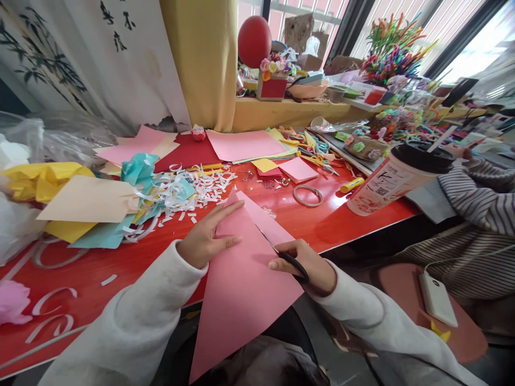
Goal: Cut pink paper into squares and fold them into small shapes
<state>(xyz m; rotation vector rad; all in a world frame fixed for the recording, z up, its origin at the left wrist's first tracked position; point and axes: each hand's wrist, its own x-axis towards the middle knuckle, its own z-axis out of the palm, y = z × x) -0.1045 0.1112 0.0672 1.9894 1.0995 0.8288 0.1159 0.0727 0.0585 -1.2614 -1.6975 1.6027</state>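
A large pink sheet of paper [245,295], triangular in outline, lies over the table's front edge and hangs toward my lap. My left hand [211,230] rests on its upper left part, with thumb and index finger stretched out and apart on the paper. Black-handled scissors [292,261] are in my right hand [308,265], their loops partly hidden by my fingers. The scissor blades lie along the sheet's right edge, pointing up and left. Just beyond them shows another pink paper part [265,214]; whether it is joined to the sheet, I cannot tell.
White paper shreds [201,187] and crumpled coloured paper lie left on the red table [322,230]. A tape ring [308,195], a glue stick [352,185] and a tall drink cup [398,177] stand or lie right. Another person's striped sleeve [478,187] is at far right.
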